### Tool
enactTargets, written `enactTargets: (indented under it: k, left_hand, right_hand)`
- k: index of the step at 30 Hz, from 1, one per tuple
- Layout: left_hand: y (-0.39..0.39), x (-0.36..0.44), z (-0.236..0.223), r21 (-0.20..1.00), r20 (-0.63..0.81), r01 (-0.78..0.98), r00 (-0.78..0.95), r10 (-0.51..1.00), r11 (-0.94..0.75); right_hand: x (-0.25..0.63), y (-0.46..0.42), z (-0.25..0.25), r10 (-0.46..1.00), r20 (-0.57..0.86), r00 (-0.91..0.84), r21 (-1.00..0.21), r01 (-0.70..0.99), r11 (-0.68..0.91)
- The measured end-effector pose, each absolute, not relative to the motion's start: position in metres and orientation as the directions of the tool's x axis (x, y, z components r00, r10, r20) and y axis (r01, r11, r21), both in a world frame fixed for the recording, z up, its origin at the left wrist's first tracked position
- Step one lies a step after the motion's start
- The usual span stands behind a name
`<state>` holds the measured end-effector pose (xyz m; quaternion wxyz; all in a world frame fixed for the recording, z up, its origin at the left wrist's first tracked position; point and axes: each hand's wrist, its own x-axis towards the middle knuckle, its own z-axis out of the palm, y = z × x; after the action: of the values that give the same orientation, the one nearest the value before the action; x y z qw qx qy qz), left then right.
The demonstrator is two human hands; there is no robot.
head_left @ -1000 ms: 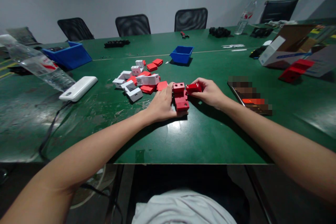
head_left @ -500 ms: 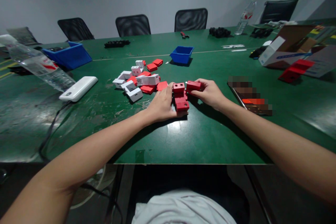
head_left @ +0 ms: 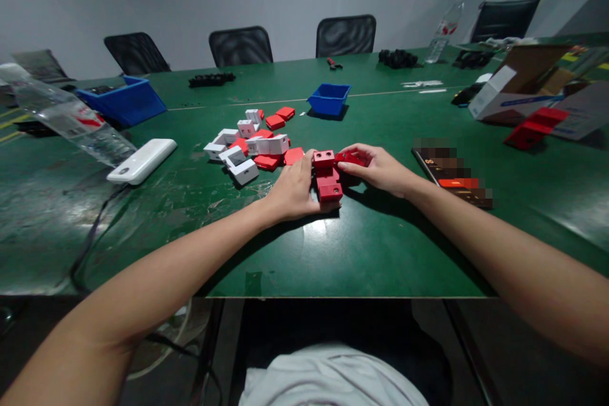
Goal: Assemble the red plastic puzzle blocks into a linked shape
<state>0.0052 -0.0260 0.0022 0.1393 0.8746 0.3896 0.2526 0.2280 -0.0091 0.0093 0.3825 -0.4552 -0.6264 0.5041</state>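
My left hand [head_left: 295, 189] is closed around the left side of a red plastic bracket [head_left: 328, 177], a blocky piece with round holes in its top and front ends. It is held upright at the green table's near side. Between the thumb and fingers of my right hand [head_left: 377, 168] is a smaller red plastic block [head_left: 349, 158], up against the bracket's upper right side. Fingers cover part of this block, and I cannot tell whether the two pieces are joined. Left of the hands lies a pile of white brackets [head_left: 245, 171] and red blocks [head_left: 267, 162].
A blue bin [head_left: 329, 100] stands beyond the hands. To the right lie a phone [head_left: 440, 177], a red bracket [head_left: 535, 128] and an opened cardboard box [head_left: 504, 98]. On the left are a white power bank [head_left: 143, 160] with a cable, a tilted water bottle [head_left: 71, 117] and a larger blue bin [head_left: 128, 101].
The small red block in my right hand has turned and come closer to the bracket's side. My left hand and the bracket have stayed in place.
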Motion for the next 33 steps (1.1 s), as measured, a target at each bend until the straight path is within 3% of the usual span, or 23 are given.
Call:
enactTargets:
  k: [16, 33]
  left_hand:
    - [-0.025, 0.005, 0.001, 0.437, 0.345, 0.609, 0.567, 0.748, -0.662]
    - [-0.025, 0.005, 0.0, 0.452, 0.351, 0.595, 0.566, 0.746, -0.664]
  right_hand:
    - [0.232, -0.006, 0.009, 0.932, 0.038, -0.362, -0.992, 0.098, 0.079]
    - [0.227, -0.002, -0.003, 0.954, 0.186, -0.237, -0.942, 0.234, 0.242]
